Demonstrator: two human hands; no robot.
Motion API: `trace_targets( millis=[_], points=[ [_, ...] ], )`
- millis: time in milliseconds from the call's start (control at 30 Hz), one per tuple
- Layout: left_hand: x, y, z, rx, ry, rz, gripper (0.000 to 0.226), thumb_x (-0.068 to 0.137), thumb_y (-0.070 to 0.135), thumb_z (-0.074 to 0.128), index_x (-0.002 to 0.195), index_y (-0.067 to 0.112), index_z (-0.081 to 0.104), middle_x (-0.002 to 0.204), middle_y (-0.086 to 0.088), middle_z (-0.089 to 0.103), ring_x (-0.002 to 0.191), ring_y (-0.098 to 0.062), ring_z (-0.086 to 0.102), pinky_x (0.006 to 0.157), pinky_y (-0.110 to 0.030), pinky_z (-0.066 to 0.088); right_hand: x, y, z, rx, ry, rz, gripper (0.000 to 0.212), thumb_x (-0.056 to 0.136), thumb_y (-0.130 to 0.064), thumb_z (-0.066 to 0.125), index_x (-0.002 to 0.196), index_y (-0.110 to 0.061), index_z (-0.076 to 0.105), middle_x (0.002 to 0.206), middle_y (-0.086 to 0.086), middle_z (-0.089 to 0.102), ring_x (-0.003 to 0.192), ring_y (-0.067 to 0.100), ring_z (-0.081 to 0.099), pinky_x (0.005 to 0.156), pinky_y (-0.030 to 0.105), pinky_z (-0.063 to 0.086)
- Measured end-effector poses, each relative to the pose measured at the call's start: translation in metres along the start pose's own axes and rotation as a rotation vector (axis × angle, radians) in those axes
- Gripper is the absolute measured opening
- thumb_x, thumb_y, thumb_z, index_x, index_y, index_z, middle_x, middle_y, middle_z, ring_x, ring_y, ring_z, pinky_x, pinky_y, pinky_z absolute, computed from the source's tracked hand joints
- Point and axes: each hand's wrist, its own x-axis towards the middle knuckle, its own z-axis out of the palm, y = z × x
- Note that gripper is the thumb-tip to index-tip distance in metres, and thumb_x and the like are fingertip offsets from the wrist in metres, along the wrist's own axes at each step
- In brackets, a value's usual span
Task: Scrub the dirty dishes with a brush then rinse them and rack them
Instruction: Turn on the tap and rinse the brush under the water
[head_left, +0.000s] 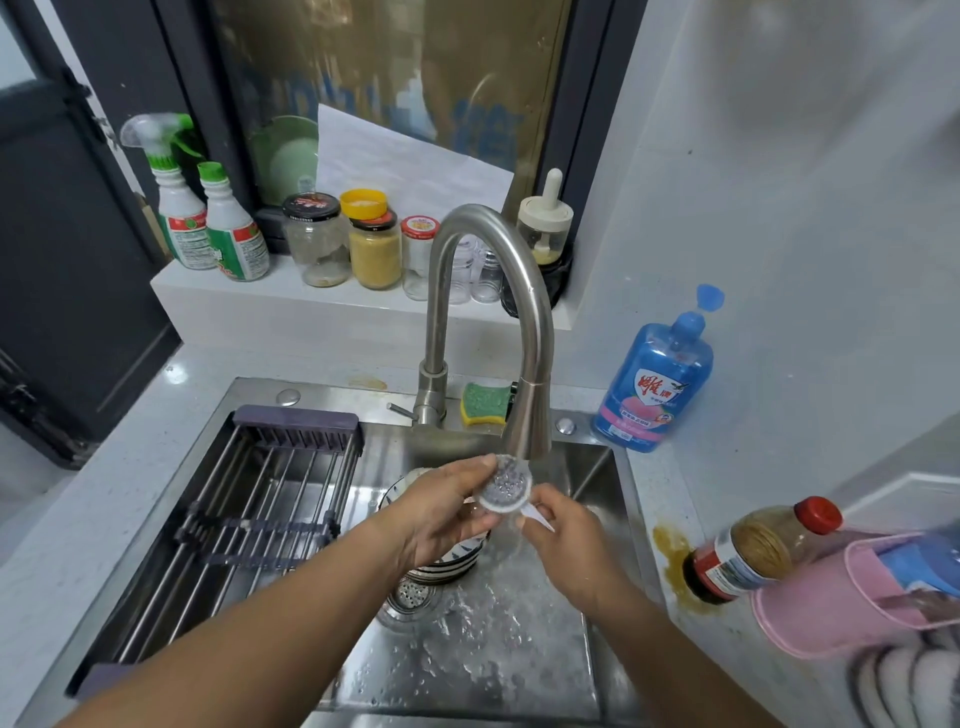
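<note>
Water runs from the steel faucet (530, 415) into a small round clear cup (504, 484) held just under the spout. My left hand (441, 512) grips the cup's rim from the left, thumb on top. My right hand (563, 540) holds the cup's lower right side, and a white piece (537, 519) sticks out between its fingers; what it is cannot be made out. Blue-patterned bowls (447, 564) are stacked in the sink (597, 483) beneath my left hand. A metal roll-up rack (260, 499) spans the sink's left half and has nothing on it.
A green-and-yellow sponge (483, 402) lies behind the faucet, and a blue dish soap bottle (657, 379) stands at the right. On the right counter are a sauce bottle (758, 551), a pink holder (831, 608) and stacked plates (909, 686). Jars and spray bottles line the sill. The drain strainer (410, 597) is wet.
</note>
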Motion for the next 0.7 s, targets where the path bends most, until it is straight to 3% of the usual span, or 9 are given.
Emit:
trace_targets(
  millis=[100, 200, 267, 333, 400, 500, 600, 700],
  points=[
    [0.001, 0.004, 0.004, 0.009, -0.019, 0.009, 0.011, 0.097, 0.010, 0.065, 0.108, 0.009, 0.067, 0.094, -0.011, 0.077, 0.084, -0.021, 0.074, 0.076, -0.033, 0.064, 0.002, -0.007, -0.002, 0.044, -0.019, 0.009, 0.019, 0.097, -0.015, 0.066, 0.102, -0.033, 0.068, 0.087, -0.020, 0.073, 0.071, -0.006, 0.062, 0.063, 0.011, 0.044],
    [0.014, 0.011, 0.007, -0.067, 0.055, -0.008, 0.010, 0.100, 0.016, 0.063, 0.101, 0.006, 0.065, 0.083, -0.014, 0.076, 0.071, -0.022, 0.075, 0.058, -0.032, 0.064, 0.004, -0.016, -0.005, 0.098, -0.050, 0.041, 0.004, 0.099, -0.026, 0.064, 0.098, -0.029, 0.066, 0.073, -0.016, 0.065, 0.060, -0.001, 0.054, 0.060, 0.019, 0.045],
    [0.023, 0.016, 0.007, -0.127, 0.117, -0.070, 0.021, 0.101, 0.023, 0.062, 0.093, 0.004, 0.065, 0.071, -0.016, 0.074, 0.058, -0.022, 0.073, 0.050, -0.030, 0.061, 0.009, -0.022, -0.009, 0.106, -0.099, 0.132, 0.008, 0.102, -0.033, 0.059, 0.100, -0.026, 0.064, 0.076, -0.007, 0.062, 0.059, 0.007, 0.053, 0.058, 0.026, 0.047],
    [0.030, 0.015, 0.003, -0.193, 0.183, -0.125, 0.028, 0.102, 0.026, 0.061, 0.089, 0.002, 0.064, 0.062, -0.017, 0.071, 0.047, -0.023, 0.069, 0.044, -0.031, 0.059, 0.013, -0.028, -0.014, 0.094, -0.194, 0.269, 0.015, 0.105, -0.031, 0.053, 0.102, -0.019, 0.062, 0.079, 0.002, 0.060, 0.056, 0.011, 0.052, 0.052, 0.025, 0.045],
    [0.035, 0.012, -0.004, -0.242, 0.252, -0.147, 0.032, 0.102, 0.029, 0.060, 0.088, 0.001, 0.063, 0.065, -0.018, 0.069, 0.042, -0.023, 0.066, 0.040, -0.030, 0.057, 0.014, -0.032, -0.022, 0.091, -0.302, 0.401, 0.018, 0.107, -0.027, 0.050, 0.099, -0.015, 0.060, 0.077, 0.006, 0.059, 0.051, 0.012, 0.052, 0.048, 0.024, 0.043],
    [0.040, 0.007, -0.024, -0.328, 0.349, -0.157, 0.034, 0.104, 0.032, 0.057, 0.088, 0.002, 0.061, 0.077, -0.017, 0.063, 0.044, -0.021, 0.064, 0.037, -0.030, 0.055, 0.016, -0.035, -0.034, 0.096, -0.440, 0.501, 0.016, 0.106, -0.025, 0.053, 0.096, -0.014, 0.059, 0.073, 0.006, 0.055, 0.049, 0.011, 0.050, 0.044, 0.022, 0.041],
    [0.040, 0.002, -0.043, -0.419, 0.431, -0.168, 0.039, 0.106, 0.033, 0.052, 0.086, 0.001, 0.060, 0.071, -0.017, 0.062, 0.041, -0.021, 0.063, 0.040, -0.030, 0.054, 0.025, -0.040, -0.046, -0.067, -0.472, 0.459, 0.009, 0.097, -0.017, 0.068, 0.105, -0.014, 0.066, 0.076, 0.005, 0.061, 0.049, 0.008, 0.053, 0.047, 0.021, 0.042],
    [0.038, -0.004, -0.049, -0.485, 0.454, -0.164, 0.032, 0.106, 0.027, 0.054, 0.090, 0.000, 0.060, 0.091, -0.019, 0.058, 0.068, -0.024, 0.061, 0.043, -0.035, 0.056, 0.040, -0.051, -0.048, -0.114, -0.410, 0.397, 0.025, 0.089, -0.011, 0.076, 0.113, -0.013, 0.069, 0.081, 0.004, 0.072, 0.053, 0.007, 0.063, 0.051, 0.021, 0.051]
  ],
)
